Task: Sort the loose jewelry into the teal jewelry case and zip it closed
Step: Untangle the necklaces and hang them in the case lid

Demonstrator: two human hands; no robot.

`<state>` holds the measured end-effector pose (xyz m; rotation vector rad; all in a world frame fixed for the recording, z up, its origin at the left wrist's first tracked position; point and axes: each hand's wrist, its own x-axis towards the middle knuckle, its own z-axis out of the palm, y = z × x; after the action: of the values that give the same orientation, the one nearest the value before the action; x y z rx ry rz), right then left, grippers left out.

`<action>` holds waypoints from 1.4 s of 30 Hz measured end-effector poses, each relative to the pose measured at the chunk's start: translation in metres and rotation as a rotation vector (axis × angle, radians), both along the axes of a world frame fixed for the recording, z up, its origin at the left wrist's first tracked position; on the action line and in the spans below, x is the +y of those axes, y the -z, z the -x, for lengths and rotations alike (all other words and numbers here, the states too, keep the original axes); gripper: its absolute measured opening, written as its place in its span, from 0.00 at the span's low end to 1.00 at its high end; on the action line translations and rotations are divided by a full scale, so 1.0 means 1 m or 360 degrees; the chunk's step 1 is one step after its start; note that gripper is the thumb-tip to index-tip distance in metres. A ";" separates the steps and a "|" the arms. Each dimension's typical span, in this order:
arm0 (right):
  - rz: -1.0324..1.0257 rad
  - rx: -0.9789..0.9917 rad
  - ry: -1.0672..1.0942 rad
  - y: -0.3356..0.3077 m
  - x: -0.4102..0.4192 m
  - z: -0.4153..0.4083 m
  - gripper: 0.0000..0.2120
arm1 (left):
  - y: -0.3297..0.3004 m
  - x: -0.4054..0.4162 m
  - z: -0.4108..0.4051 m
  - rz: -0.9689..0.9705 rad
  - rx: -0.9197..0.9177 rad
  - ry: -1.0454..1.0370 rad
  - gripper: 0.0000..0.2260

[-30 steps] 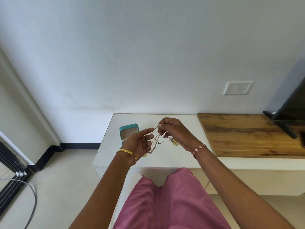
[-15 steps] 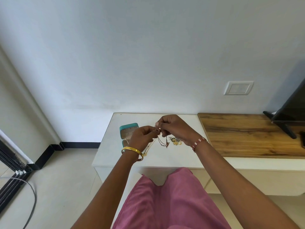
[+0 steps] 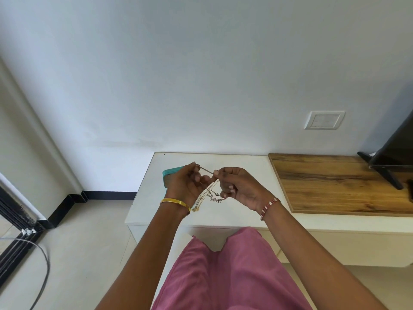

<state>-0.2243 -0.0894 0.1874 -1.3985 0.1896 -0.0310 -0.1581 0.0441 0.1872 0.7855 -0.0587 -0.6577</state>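
Both hands are up over the white cabinet top (image 3: 245,166), working a bundle of thin chains (image 3: 209,193). The left hand (image 3: 183,186) pinches one end of a taut strand up near its fingertips, and the right hand (image 3: 239,186) pinches the other end between thumb and forefinger, so a short length runs straight between them. Below that, the remaining chains hang in loose loops, with small clasps and charms dangling just above the cabinet top.

The teal jewelry case (image 3: 171,172) sits on that same cabinet top, behind the left hand, mostly hidden by it. Whether its lid is open cannot be told from here.

Now the danger, as I read it: these strands look snarled together. Pull the taut piece too hard and a knot could tighten, or a fine link could snap. Loosen either pinch and the whole bundle may drop onto the cabinet top, or slide off its near edge to the floor. The hanging loops could also catch on the gold bangle (image 3: 175,202) at the left wrist. Nothing appears to be in the case yet.
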 end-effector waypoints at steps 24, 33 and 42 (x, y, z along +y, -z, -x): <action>-0.0387 0.0108 0.0093 0.034 0.005 -0.026 0.11 | 0.051 0.016 -0.012 -0.0720 -0.0317 0.0086 0.10; -0.0047 0.0138 0.0066 0.041 0.006 -0.057 0.08 | 0.081 0.012 -0.039 -0.0868 -0.0381 -0.0016 0.09; 0.0274 0.0216 0.0181 0.054 -0.004 -0.091 0.06 | 0.114 0.009 -0.085 -0.1256 -0.0330 -0.0326 0.08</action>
<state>-0.1330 -0.0934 0.1337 -1.5613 0.3868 -0.0477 -0.0730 0.0531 0.0729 1.5967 0.0996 -0.3896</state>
